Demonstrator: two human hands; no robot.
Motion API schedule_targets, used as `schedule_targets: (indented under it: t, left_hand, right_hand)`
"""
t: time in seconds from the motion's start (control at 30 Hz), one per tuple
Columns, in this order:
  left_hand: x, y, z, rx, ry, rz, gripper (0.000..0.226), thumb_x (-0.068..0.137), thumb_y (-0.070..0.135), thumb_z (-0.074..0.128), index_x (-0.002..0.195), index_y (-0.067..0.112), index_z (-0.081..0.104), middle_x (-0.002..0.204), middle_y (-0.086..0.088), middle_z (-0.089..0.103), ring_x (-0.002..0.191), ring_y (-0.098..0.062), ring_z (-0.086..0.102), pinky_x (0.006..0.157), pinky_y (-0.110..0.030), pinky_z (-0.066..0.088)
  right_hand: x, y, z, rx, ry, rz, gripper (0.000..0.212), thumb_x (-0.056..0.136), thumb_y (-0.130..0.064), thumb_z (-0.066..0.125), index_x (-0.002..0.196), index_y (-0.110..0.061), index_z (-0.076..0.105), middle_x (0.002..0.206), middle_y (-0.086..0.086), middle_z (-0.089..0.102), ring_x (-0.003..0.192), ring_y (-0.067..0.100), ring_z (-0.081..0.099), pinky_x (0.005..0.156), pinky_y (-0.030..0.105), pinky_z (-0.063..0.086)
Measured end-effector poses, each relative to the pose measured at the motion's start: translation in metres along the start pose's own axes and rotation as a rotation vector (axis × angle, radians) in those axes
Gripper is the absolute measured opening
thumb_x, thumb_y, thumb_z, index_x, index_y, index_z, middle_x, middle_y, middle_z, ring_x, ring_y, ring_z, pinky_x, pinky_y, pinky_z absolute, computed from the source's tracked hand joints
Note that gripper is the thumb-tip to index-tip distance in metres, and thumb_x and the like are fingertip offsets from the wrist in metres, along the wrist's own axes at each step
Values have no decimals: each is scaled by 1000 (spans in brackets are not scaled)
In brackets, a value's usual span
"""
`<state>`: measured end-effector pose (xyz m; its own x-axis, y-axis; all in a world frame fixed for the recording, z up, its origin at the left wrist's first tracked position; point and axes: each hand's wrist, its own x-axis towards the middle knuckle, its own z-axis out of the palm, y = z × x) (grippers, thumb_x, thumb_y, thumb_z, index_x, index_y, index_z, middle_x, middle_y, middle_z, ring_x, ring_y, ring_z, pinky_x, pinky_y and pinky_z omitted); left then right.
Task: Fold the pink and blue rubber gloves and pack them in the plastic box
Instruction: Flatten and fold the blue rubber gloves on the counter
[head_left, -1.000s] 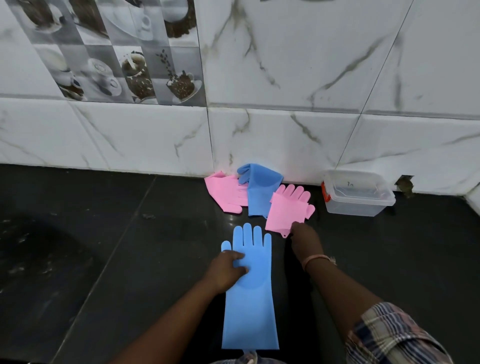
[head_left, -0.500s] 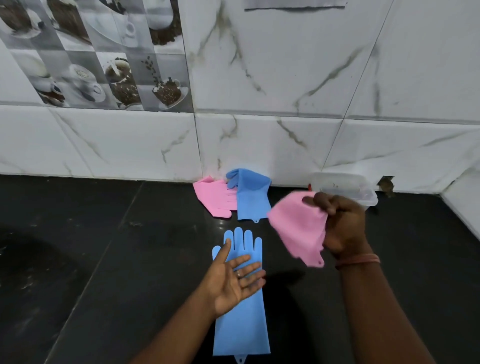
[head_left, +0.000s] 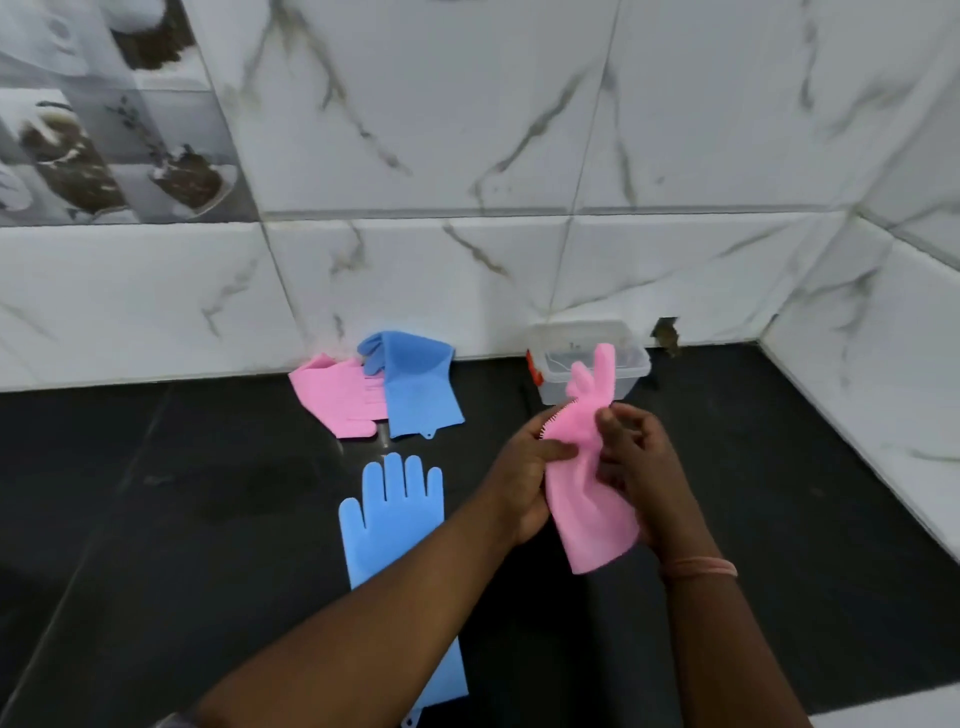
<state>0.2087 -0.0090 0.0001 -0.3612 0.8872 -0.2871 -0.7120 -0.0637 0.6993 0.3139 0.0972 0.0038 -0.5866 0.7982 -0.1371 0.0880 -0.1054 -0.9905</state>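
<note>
A crumpled pink rubber glove (head_left: 587, 467) is held above the black countertop (head_left: 182, 493), gripped between the left hand (head_left: 524, 478) and the right hand (head_left: 641, 467), fingers of both curled round it. A flat blue rubber glove (head_left: 395, 519) lies on the counter left of the hands. Against the marble-tiled wall (head_left: 467, 156), a folded blue glove (head_left: 415, 384) overlaps a folded pink glove (head_left: 332, 395), with the clear plastic box (head_left: 634, 364) well to their right.
</note>
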Motion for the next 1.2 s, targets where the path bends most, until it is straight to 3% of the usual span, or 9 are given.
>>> schedule_targets:
  t: [0.17,0.27,0.37,0.53,0.67,0.8,0.93,1.1,1.2]
  left_hand:
    - [20,-19,-9,171,52,-71,59,88,-4,41,138,19,63,132,-16,68,113,-29,64,107,-50,49]
    - [18,-35,-32,306,307,-198,73,92,-2,44,161,18,35,154,-12,47,130,-27,51,98,-38,47]
    - [13,-39,-59,247,423,-224,66,96,-3,45,158,18,41,157,-9,46,143,-27,46,107,-37,45]
    - [7,-12,-88,151,516,-158,48,103,-2,42,147,13,54,139,-7,61,137,-30,55,116,-45,45]
    - [8,18,-112,8,633,-35,38,106,2,42,137,12,59,123,-6,66,125,-30,60,113,-45,47]
    - [1,36,-134,-122,758,75,29,105,5,48,128,12,63,118,-10,68,105,-26,65,89,-36,55]
    - [-16,37,-150,-209,798,85,36,106,11,50,141,12,57,130,-8,66,116,-29,65,92,-38,55]
    - [-31,35,-160,-328,799,64,34,104,9,52,137,9,61,133,-12,69,109,-28,70,82,-37,57]
    - [-30,40,-162,-409,696,41,26,98,28,65,115,9,70,139,-16,67,113,-32,71,85,-42,59]
  right_hand:
    - [23,42,4,-398,11,-107,32,91,-46,61,122,-43,56,105,-18,68,96,2,66,82,28,54]
    - [31,78,8,-704,137,-9,25,95,-25,46,117,-32,58,108,-5,68,101,19,66,89,42,54]
    - [36,100,10,-650,280,39,36,89,-6,46,119,-19,60,116,5,67,107,26,64,93,42,52]
    - [51,77,42,-826,515,-313,35,86,-7,56,118,-19,63,117,3,62,111,21,58,99,42,47]
    - [72,61,115,-718,89,-471,22,87,-5,59,102,-16,71,107,6,65,103,24,62,94,34,47]
    - [95,83,186,-973,-549,-258,33,94,-10,52,119,-17,72,142,10,55,145,29,32,119,22,17]
    - [113,102,200,-1085,-438,-316,36,92,-12,51,119,-23,71,147,6,46,137,33,38,111,30,30]
    - [122,67,198,-419,-84,-45,25,87,1,55,92,-6,78,98,9,76,98,26,69,86,30,52]
    - [91,21,195,33,-119,-151,24,81,-3,55,65,-17,66,65,-7,62,65,10,55,60,23,43]
